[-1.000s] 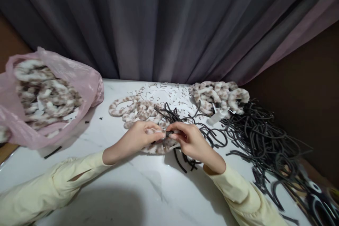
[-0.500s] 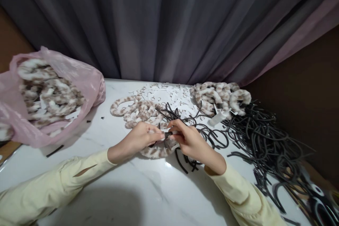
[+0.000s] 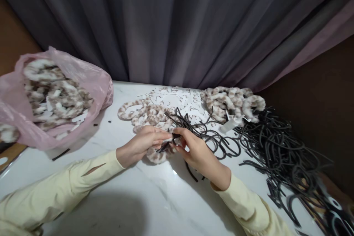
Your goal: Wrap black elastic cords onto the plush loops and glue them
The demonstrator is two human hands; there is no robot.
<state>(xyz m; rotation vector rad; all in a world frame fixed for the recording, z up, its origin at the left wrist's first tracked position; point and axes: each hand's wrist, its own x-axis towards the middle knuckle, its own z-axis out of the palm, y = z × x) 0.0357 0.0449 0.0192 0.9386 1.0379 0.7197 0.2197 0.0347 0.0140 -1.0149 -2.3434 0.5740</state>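
My left hand (image 3: 142,141) and my right hand (image 3: 198,155) meet over the middle of the table. The left fingers are closed on a brown-and-white furry ring (image 3: 157,157), which hangs partly hidden beneath them. At its end, the thumb and fingers of my right hand pinch a short black cord (image 3: 176,138); the exact join is covered by the fingertips. Just beyond the hands lie more furry rings (image 3: 151,115) in a loose heap. Black cord lengths (image 3: 188,123) are bunched behind my right hand.
A pink plastic bag (image 3: 103,87) of furry rings stands at left. Paper tags and small metal rings (image 3: 179,99) are scattered at the back. Toward the right are piled furry rings (image 3: 222,101), a small white bottle (image 3: 229,124) and a large tangle of black cords (image 3: 279,151).
The black piece between my fingertips has turned, and the furry ring has shifted left under my left hand. My right hand has moved slightly left, its fingers now more bent around the cord.
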